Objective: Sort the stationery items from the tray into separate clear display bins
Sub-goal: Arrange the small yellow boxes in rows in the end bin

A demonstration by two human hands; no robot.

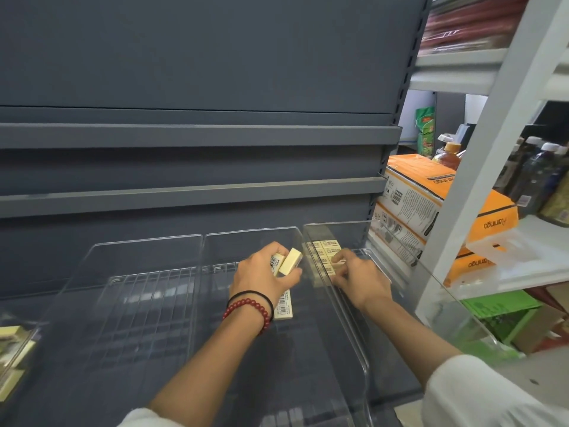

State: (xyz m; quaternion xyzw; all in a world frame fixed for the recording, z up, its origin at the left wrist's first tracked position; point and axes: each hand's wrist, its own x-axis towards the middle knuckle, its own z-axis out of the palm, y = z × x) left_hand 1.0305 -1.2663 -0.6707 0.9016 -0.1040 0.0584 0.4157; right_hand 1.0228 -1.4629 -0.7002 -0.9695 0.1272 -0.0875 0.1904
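Your left hand (261,280) is gripping two pads (291,261), its fingers (291,278) curling round them, over the middle bin (246,231). A loose pad (284,308) is lying on that bin's floor, just below your left wrist. Your right hand (358,280) is reaching into the right bin (335,224), its bent fingers touching the packed pads (326,244), which are sitting in two columns beyond your fingertips. I cannot tell whether those fingers are pinching one. The left bin (138,241) is standing beside the others, making three bins.
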